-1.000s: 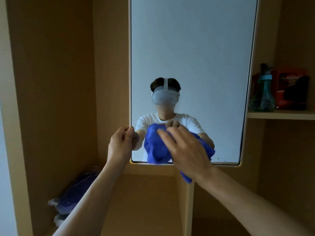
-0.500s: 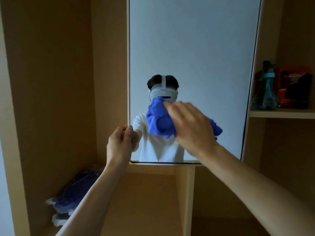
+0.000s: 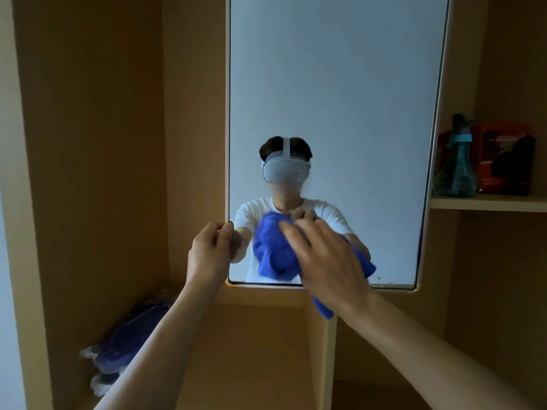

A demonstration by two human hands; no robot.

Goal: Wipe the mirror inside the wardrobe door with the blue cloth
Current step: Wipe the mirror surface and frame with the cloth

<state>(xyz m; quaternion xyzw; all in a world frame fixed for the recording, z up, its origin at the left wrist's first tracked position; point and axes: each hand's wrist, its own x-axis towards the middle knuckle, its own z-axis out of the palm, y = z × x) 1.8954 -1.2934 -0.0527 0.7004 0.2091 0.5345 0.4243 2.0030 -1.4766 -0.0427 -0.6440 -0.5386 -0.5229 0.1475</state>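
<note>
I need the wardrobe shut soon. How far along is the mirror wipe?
Done: hard to say, though the upper part of the mirror looks free of streaks. In hand: the right hand presses the blue cloth on the lower glass, while the left hand grips the mirror's left edge. Left: probably the specks near the bottom right corner.

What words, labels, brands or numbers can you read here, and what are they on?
No text here can be read.
Red box on the wooden shelf: pale print, too blurred to read.
Teal spray bottle beside it: no legible label.
White headset reflected in the mirror: no marking shows.
</note>
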